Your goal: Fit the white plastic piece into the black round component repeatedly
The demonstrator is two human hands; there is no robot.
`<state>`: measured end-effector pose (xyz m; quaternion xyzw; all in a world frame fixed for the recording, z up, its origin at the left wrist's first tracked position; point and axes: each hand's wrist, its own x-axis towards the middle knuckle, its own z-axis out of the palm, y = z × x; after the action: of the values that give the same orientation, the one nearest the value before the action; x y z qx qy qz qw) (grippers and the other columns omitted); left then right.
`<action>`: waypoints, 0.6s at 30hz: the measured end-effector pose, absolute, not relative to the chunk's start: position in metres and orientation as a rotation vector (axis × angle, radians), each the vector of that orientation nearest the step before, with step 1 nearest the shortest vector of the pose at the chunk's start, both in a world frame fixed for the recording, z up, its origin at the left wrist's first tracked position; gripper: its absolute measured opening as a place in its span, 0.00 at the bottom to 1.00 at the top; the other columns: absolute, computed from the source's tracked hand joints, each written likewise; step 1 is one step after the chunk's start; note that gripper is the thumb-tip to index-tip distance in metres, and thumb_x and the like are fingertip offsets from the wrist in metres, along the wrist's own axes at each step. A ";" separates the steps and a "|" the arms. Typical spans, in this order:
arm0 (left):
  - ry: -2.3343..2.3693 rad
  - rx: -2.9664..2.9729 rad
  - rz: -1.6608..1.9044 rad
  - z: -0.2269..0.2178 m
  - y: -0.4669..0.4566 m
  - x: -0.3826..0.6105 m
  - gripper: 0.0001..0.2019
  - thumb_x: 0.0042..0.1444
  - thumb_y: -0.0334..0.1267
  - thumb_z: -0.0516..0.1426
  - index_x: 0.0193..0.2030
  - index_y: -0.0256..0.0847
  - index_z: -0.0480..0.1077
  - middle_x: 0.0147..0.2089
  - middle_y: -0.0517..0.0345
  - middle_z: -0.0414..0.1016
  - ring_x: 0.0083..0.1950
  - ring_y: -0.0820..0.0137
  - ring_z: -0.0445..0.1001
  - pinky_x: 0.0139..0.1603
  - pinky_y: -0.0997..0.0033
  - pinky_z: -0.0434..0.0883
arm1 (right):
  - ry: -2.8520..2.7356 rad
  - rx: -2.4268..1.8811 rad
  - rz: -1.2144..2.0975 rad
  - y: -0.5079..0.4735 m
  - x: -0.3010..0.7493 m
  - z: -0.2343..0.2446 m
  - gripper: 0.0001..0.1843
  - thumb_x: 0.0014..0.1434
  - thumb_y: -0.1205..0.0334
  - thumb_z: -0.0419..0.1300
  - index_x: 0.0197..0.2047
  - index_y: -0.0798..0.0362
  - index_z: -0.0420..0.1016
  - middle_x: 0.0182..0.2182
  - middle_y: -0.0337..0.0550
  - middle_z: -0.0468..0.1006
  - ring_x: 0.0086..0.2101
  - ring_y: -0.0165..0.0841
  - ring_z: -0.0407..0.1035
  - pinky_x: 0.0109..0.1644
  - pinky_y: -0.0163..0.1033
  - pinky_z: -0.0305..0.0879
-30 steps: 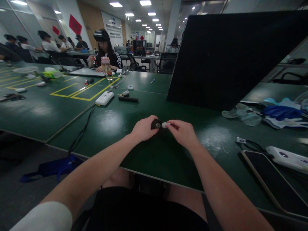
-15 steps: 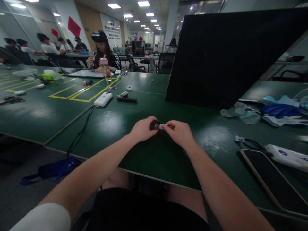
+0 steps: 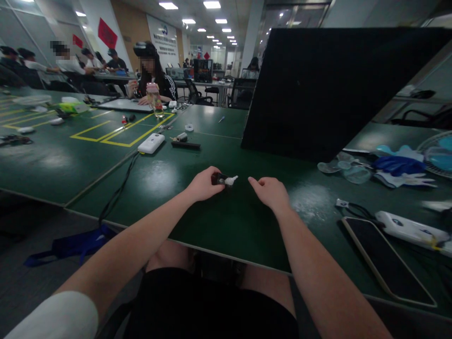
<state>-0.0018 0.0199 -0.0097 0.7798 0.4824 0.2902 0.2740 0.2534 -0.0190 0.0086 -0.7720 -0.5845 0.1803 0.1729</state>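
My left hand (image 3: 205,183) is closed around a small dark block-like part (image 3: 221,180), just above the green table. A small white piece with a narrow tip (image 3: 231,180) sticks out of the block's right side, pointing right. Too little of the block shows to tell its kind. To the right, a short gap away from the white tip, my right hand (image 3: 271,192) holds nothing. Its thumb stretches out toward the white piece, apart from the loosely curled fingers.
A large black panel (image 3: 318,94) stands at the back right. On the right lie blue and white gloves (image 3: 399,165), a phone (image 3: 388,259) and a white power bank (image 3: 411,227). Ahead-left are another white power bank (image 3: 151,143), a black bar (image 3: 185,146) and a bottle (image 3: 154,100). A person sits opposite.
My right hand has let go of the white piece and drawn back to the right. My left hand, with the dark block, has shifted slightly left. The view has turned slightly.
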 end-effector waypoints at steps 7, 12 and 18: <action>1.644 2.259 0.764 0.002 0.031 -0.096 0.25 0.51 0.41 0.62 0.57 0.45 0.66 0.51 0.51 0.78 0.49 0.58 0.78 0.52 0.57 0.73 | -1.686 -2.187 0.577 -0.019 0.253 0.008 0.34 0.63 0.29 0.47 0.31 0.51 0.75 0.28 0.46 0.78 0.27 0.36 0.72 0.28 0.40 0.64; 1.694 2.756 0.598 0.023 0.039 -0.153 0.24 0.51 0.38 0.60 0.58 0.42 0.70 0.57 0.45 0.75 0.59 0.51 0.72 0.60 0.50 0.67 | -1.717 -2.170 0.599 -0.019 0.252 0.004 0.32 0.63 0.29 0.49 0.36 0.50 0.77 0.31 0.46 0.79 0.29 0.37 0.73 0.30 0.40 0.66; 1.458 3.063 0.363 0.028 0.037 -0.172 0.25 0.52 0.31 0.57 0.58 0.48 0.72 0.61 0.46 0.72 0.66 0.50 0.65 0.64 0.46 0.61 | -1.763 -2.196 0.603 -0.018 0.255 0.002 0.29 0.64 0.33 0.50 0.39 0.50 0.77 0.34 0.46 0.80 0.31 0.37 0.74 0.31 0.40 0.68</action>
<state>-0.1719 0.0370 0.0277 0.8896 0.4234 0.1056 -0.1348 0.2552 -0.0177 0.0025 -0.7561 -0.6067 0.2077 0.1304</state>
